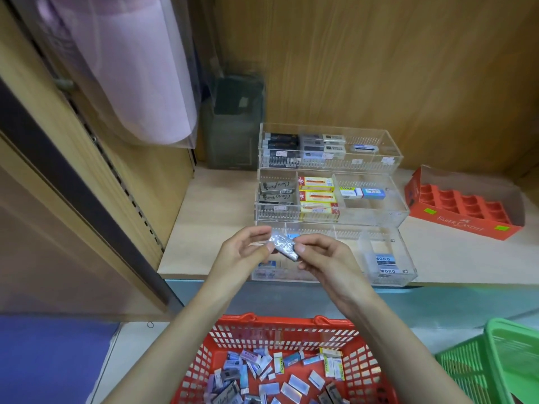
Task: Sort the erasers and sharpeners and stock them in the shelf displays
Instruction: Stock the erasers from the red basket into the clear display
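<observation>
we hold one silver wrapped eraser point(284, 247) between both hands, left hand point(243, 252) and right hand point(323, 258) each pinching one end, above the front acrylic tray point(408, 275). we should read its label, then lay it flat beside matching ones.

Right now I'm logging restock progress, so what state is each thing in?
Silver eraser: held between both hands.
Left hand: pinching one end.
Right hand: pinching the other.
Red basket: loose erasers inside.
Acrylic display: partly stocked.
Orange tray: slots empty.
Green basket: contents out of view.
</observation>
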Motion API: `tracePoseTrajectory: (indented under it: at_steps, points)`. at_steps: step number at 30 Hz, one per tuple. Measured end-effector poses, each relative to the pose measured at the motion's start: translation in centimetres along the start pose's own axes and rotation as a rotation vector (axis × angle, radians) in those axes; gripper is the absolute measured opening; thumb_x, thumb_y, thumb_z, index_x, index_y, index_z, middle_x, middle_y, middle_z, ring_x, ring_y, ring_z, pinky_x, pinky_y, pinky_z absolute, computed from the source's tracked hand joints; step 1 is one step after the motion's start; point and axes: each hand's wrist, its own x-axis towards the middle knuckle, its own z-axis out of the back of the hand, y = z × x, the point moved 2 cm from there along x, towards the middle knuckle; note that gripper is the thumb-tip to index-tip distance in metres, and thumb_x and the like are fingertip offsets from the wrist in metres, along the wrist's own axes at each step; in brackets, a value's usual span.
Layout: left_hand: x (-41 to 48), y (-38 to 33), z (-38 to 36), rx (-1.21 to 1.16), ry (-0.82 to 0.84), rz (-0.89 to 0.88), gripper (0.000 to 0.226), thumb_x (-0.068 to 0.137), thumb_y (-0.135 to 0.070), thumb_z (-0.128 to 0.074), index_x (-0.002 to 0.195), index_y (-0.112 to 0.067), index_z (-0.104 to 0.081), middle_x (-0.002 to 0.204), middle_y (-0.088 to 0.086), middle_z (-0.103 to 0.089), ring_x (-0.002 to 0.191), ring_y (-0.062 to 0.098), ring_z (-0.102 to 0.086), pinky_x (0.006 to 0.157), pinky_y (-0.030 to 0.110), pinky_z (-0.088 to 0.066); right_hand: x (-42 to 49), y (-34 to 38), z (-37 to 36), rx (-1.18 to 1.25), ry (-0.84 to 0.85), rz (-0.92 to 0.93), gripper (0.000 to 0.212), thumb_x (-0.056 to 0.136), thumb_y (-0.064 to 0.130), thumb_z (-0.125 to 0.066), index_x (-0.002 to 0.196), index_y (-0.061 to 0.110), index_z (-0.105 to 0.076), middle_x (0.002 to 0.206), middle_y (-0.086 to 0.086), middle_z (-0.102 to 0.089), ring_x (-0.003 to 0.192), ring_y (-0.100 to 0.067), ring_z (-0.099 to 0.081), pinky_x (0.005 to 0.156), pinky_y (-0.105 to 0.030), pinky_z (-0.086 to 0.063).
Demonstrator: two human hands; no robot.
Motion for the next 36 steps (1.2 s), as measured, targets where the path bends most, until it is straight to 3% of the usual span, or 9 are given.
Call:
tracePoseTrajectory:
  at_steps: [5,8,10,14,20,26,30,36]
  points:
    - [0.4,0.2,-0.2,-0.073,-0.05,0.023,0.026,0.087,0.005,-0.059,0.112,-0.001,-0.06,0.095,0.007,-0.068,0.074,0.006,-0.07,0.063,0.015,-0.052,-0.1,0.5,-0.1,-0.147,0.011,0.145,0.022,0.083,-0.004,-0.064,0.094,0.015,-0.068,0.078,0.007,-0.068,0.071,-0.006,-0.06,0.067,-0.017,-0.049]
    - [0.4,0.3,-0.3,-0.118,-0.095,0.032,0.023,0.086,0.0,-0.061,0.104,-0.013,-0.064,0.096,0.006,-0.07,0.079,0.008,-0.07,0.065,0.017,-0.052,-0.2,0.9,-0.4,-0.386,0.004,0.254,0.032,0.08,-0.002,-0.068,0.094,0.026,-0.064,0.087,0.002,-0.066,0.078,-0.004,-0.061,0.069,-0.019,-0.05]
    - [0.4,0.4,-0.5,-0.17,-0.116,0.038,0.021,0.086,-0.006,-0.063,0.103,-0.018,-0.065,0.095,0.004,-0.072,0.081,0.01,-0.068,0.068,0.019,-0.052,-0.4,1.0,-0.7,-0.473,-0.015,0.315,0.028,0.079,0.002,-0.072,0.092,0.026,-0.063,0.087,-0.001,-0.065,0.074,-0.005,-0.059,0.068,-0.02,-0.05]
    - [0.5,0.4,-0.8,-0.326,-0.156,0.086,0.012,0.085,-0.006,-0.062,0.096,-0.011,-0.065,0.087,0.005,-0.073,0.075,0.014,-0.064,0.07,0.023,-0.051,-1.0,0.5,-1.4,-0.59,-0.016,0.362,0.024,0.075,0.008,-0.076,0.088,0.013,-0.056,0.074,-0.005,-0.059,0.061,-0.008,-0.047,0.062,-0.016,-0.043]
    - [0.4,0.1,-0.9,-0.257,-0.129,0.078,0.013,0.088,-0.006,-0.06,0.095,-0.013,-0.069,0.086,0.002,-0.073,0.078,0.014,-0.064,0.074,0.026,-0.051,-1.2,0.2,-0.6,-0.607,0.035,0.396,0.022,0.081,0.009,-0.072,0.089,0.026,-0.059,0.087,0.007,-0.063,0.076,-0.003,-0.057,0.074,-0.018,-0.046]
    - [0.5,-0.5,-0.6,-0.115,-0.033,0.077,0.02,0.084,-0.012,-0.066,0.104,-0.017,-0.067,0.089,0.007,-0.074,0.08,0.011,-0.067,0.074,0.021,-0.049,-1.3,0.8,-0.7,-0.487,0.189,0.374,0.055,0.087,0.001,-0.063,0.127,0.034,-0.044,0.123,0.004,-0.05,0.083,-0.006,-0.059,0.076,-0.02,-0.049]
    - [0.2,-0.8,-0.8,-0.105,0.032,0.087,0.023,0.083,-0.015,-0.066,0.106,-0.015,-0.063,0.088,0.011,-0.074,0.078,0.015,-0.067,0.071,0.022,-0.051,-1.2,1.0,-0.9,-0.543,0.201,0.356,0.046,0.083,0.001,-0.067,0.107,0.038,-0.055,0.1,0.01,-0.056,0.075,-0.002,-0.058,0.072,-0.017,-0.047]
    - [0.2,-0.9,-0.9,-0.08,0.05,0.104,0.014,0.088,-0.022,-0.061,0.1,-0.018,-0.067,0.092,0.001,-0.073,0.088,0.015,-0.069,0.065,0.016,-0.048,-0.8,1.1,-0.2,-0.151,-0.117,0.347,0.026,0.077,-0.006,-0.07,0.092,0.013,-0.058,0.078,-0.003,-0.062,0.058,-0.006,-0.059,0.06,-0.017,-0.049]
